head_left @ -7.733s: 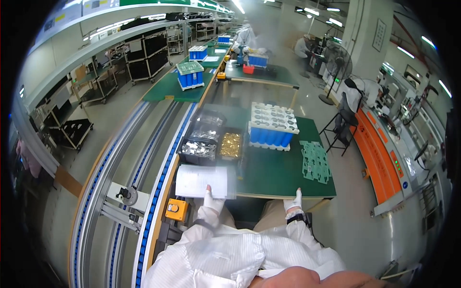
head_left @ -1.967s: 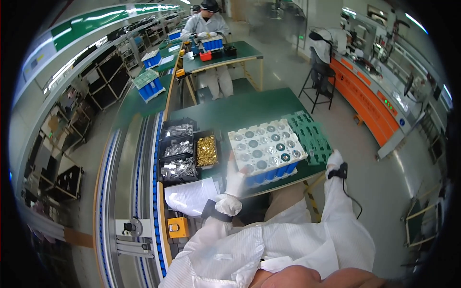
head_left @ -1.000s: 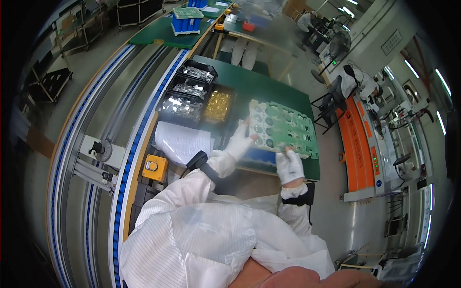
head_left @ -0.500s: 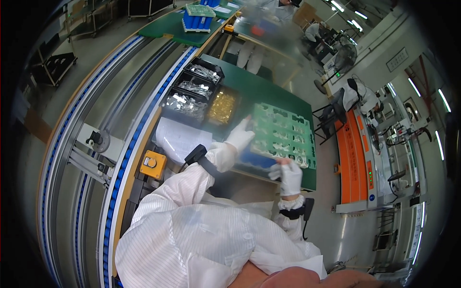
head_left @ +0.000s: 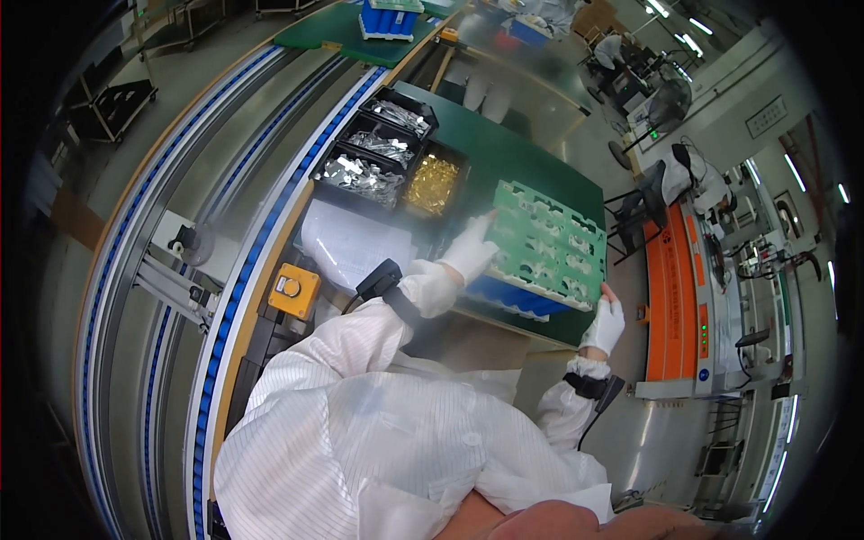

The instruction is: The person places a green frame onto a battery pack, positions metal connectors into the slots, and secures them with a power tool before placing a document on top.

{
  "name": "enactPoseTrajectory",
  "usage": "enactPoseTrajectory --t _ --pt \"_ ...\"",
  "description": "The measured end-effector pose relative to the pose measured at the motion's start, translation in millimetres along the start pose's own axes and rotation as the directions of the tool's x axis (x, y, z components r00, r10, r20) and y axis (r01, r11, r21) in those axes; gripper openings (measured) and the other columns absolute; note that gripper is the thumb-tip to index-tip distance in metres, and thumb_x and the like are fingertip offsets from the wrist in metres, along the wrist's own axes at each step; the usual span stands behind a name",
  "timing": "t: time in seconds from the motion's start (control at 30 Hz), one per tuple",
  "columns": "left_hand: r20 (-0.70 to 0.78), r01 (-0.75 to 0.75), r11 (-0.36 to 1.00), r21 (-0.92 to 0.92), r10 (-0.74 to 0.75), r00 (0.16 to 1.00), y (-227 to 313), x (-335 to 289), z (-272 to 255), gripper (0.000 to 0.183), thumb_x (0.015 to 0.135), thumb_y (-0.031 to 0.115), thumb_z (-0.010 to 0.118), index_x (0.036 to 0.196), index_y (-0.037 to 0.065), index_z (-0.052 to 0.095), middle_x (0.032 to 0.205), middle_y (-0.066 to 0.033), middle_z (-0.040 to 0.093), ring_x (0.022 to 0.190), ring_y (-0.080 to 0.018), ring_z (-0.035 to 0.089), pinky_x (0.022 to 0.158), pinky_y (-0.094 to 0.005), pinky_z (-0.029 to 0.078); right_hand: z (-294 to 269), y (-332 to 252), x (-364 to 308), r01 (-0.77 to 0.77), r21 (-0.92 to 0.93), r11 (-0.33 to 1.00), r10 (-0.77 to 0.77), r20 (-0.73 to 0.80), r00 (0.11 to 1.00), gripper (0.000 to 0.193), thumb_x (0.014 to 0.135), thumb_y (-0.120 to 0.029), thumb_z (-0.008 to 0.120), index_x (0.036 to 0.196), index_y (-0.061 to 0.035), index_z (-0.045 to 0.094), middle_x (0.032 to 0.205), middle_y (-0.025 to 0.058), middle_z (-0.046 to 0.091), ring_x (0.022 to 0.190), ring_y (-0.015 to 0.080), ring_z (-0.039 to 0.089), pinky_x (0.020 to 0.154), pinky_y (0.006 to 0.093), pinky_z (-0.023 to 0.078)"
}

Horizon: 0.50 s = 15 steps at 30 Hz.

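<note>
A green slotted tray [head_left: 551, 236] with pale cut-outs rests on top of blue cylindrical cells [head_left: 513, 297]. My left hand [head_left: 471, 249], in a white glove with bare fingertips, grips the tray's left edge. At the tray's near right corner, my right hand [head_left: 605, 326], gloved the same way, holds the edge with its fingers upright against it. The undersides of both hands' grips are partly hidden. Black straps with small boxes circle both wrists.
Black bins of silver metal tabs [head_left: 362, 180] and a bin of gold-coloured pieces [head_left: 433, 185] stand left on the green bench mat [head_left: 486, 135]. Nearer lie papers [head_left: 351, 238] and a yellow button box [head_left: 293, 291]. A conveyor rail [head_left: 243, 297] runs along the left. Co-workers sit farther off.
My right hand has moved right, from the tray's near edge to its near right corner. My left hand stays at the left edge. The view has shifted slightly.
</note>
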State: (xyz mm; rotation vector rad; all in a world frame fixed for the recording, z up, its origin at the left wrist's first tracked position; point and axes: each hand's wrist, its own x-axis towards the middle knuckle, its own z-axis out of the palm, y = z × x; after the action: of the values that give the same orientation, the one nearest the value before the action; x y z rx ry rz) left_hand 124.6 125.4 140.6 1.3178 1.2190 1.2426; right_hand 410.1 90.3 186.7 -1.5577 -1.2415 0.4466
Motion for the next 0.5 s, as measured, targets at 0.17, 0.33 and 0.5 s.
enactPoseTrajectory --t 0.17,0.33,0.5 --pt "-0.011 -0.013 0.99 0.141 0.015 1.0 1 -20 -4 0.061 0.085 0.013 0.045 0.142 0.003 0.025 0.136 -0.0233 0.042 0.123 -0.0316 0.043 0.101 -0.0301 0.033 5 -4 -15 0.01 0.012 1.0 -0.009 -0.044 0.999 0.025 0.089 -0.007 0.049 0.108 0.0011 0.064 0.104 0.0097 0.064 0.094 0.0161 0.056 0.088 0.0275 0.041" --pt "0.022 -0.083 0.987 0.135 0.081 0.996 -1 -22 3 0.054 0.094 0.022 0.045 0.14 0.0 0.027 0.138 -0.0275 0.037 0.132 -0.0357 0.032 0.107 -0.033 0.026 -3 14 -2 -0.007 0.134 0.991 0.012 -0.041 0.999 0.025 0.089 -0.007 0.049 0.108 0.0024 0.063 0.104 0.0101 0.064 0.095 0.0166 0.056 0.089 0.028 0.041" --pt "-0.058 -0.085 0.987 0.133 0.093 0.994 -8 -21 2 0.049 0.094 0.021 0.045 0.138 0.001 0.033 0.135 -0.0252 0.041 0.129 -0.0337 0.037 0.104 -0.0322 0.03 -6 21 4 0.055 -0.063 0.996 -0.052 0.052 0.997 0.024 0.089 -0.011 0.051 0.105 0.0002 0.065 0.102 0.0103 0.065 0.094 0.0177 0.058 0.087 0.029 0.043"
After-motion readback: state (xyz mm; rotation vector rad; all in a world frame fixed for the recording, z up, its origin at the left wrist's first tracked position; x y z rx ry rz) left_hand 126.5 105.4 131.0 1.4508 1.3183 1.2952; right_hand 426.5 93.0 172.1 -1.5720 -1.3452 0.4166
